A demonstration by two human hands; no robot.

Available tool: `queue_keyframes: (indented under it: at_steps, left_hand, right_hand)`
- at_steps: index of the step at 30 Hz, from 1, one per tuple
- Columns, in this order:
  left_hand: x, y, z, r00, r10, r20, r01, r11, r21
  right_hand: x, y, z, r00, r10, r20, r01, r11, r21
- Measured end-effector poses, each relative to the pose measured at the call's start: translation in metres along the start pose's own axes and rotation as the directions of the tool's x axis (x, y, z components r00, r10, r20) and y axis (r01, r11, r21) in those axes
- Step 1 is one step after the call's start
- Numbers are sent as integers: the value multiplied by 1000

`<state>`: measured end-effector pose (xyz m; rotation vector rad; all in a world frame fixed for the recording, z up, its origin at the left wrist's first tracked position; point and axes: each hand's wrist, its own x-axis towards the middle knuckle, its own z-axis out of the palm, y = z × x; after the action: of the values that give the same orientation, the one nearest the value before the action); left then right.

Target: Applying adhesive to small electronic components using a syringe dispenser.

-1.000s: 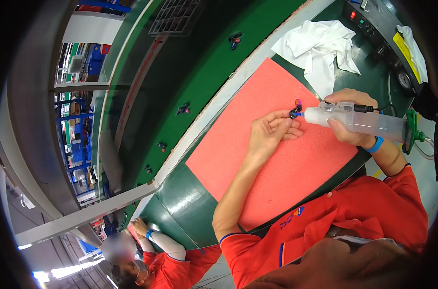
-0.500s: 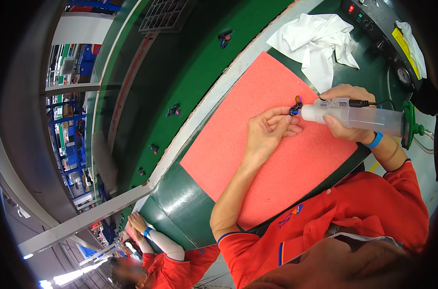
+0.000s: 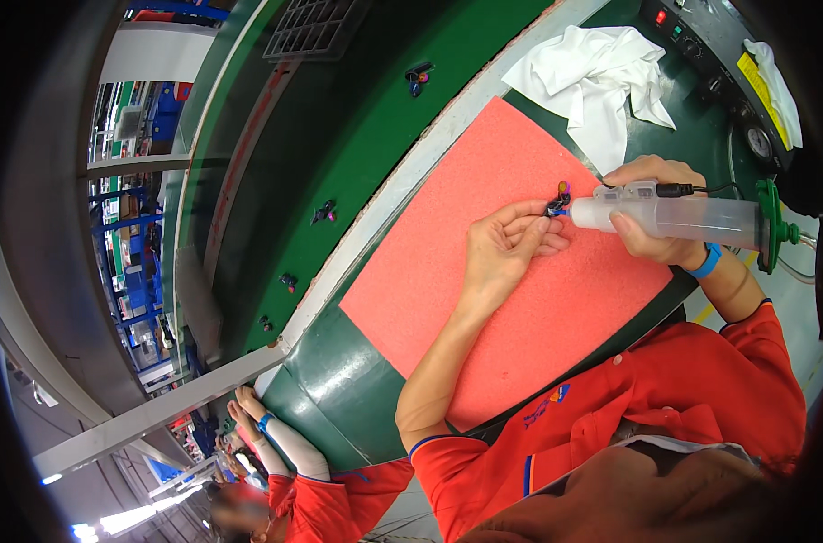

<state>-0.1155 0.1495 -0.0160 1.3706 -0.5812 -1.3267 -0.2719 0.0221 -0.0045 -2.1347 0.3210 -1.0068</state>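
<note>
My left hand (image 3: 511, 240) pinches a small dark part (image 3: 556, 205) with blue, purple and orange bits between thumb and fingertips. What exactly the part is cannot be made out. My right hand (image 3: 651, 213) is wrapped round a translucent dispensing syringe (image 3: 708, 223) with a green end cap (image 3: 770, 226). The syringe lies nearly level, its tip pointing left at the part, touching or almost touching it. Both hands are over a pink foam mat (image 3: 484, 299). A black cable (image 3: 678, 190) plugs into a clear piece on the syringe barrel.
A white cloth (image 3: 601, 77) lies beyond the mat, beside a black control box (image 3: 710, 68) with a gauge. To the left runs a green belt (image 3: 366, 154) carrying several small dark parts (image 3: 323, 212) and a grey tray (image 3: 316, 32). A co-worker's hands (image 3: 248, 412) are at lower left.
The dark part in my left hand has tilted slightly, and the syringe has shifted a touch to the right. Parts on the belt have drifted slightly toward lower left. The co-worker's hands have moved up and left.
</note>
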Motion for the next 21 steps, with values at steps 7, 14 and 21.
queue_keyframes:
  at_steps: [7,14,21]
  left_hand:
    - [0,-1,-5,1000,7,25,-6,1000,-20]
    - [-4,4,-21,956,-81,282,93,995,-30]
    - [-1,-1,-18,996,0,91,-1,1000,12]
  right_hand:
    - [-6,9,-13,995,-94,16,94,995,14]
    - [-16,-2,-15,954,270,-131,-185,873,451]
    - [-13,12,-21,998,-69,-11,70,975,209]
